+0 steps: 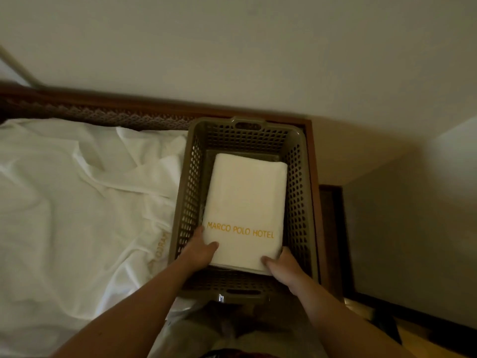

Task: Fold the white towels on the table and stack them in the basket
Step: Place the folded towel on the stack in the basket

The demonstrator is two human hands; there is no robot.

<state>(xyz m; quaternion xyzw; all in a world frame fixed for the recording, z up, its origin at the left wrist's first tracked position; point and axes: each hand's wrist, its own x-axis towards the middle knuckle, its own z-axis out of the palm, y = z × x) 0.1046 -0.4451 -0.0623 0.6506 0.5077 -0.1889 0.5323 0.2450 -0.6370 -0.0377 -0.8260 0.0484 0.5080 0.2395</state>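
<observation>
A folded white towel, lettered in gold, is held inside the perforated basket. Its near corners are clamped in the grip of the left hand and right hand. Unfolded towels are spread on the surface beside it.

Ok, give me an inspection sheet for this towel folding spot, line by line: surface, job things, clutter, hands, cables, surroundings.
Surface: wooden table, mostly covered by white cloth.
Job's things: folded towel with gold MARCO POLO HOTEL lettering lies flat inside the basket; unfolded towels lie rumpled to the left of the basket.
Clutter: nothing seen.
Hands: left hand grips the folded towel's near left corner, thumb on top; right hand grips its near right corner. Both reach inside the basket.
Cables: nothing seen.
Surroundings: plain wall behind; carved wooden rail along the table's far edge; dim light.
</observation>
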